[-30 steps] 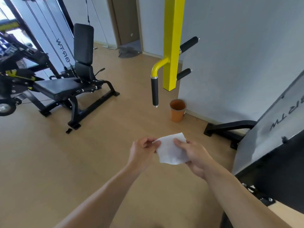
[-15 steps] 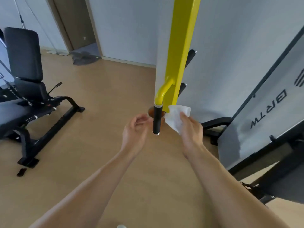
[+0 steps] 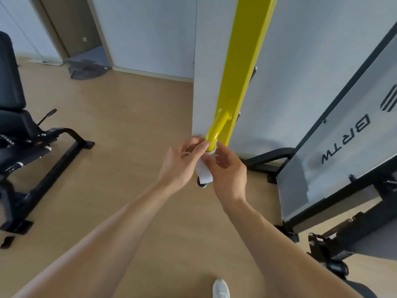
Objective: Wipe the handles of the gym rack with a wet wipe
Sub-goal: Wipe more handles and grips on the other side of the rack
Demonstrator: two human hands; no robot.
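A yellow rack post hangs down in the middle, with a curved yellow arm that ends in a black grip. A white wet wipe is wrapped around that grip; only the grip's black bottom end shows below it. My left hand pinches the wipe at the grip's top from the left. My right hand presses the wipe against the grip from the right. Both hands touch the wipe.
A black weight bench stands on the wood floor at the left. A grey panelled machine with black feet fills the right side. A grey wall corner runs behind the post. My white shoe shows at the bottom edge.
I have moved closer to the post. The wipe went from my right hand beside the grip to being wrapped around it, and my left hand came in onto the wipe.
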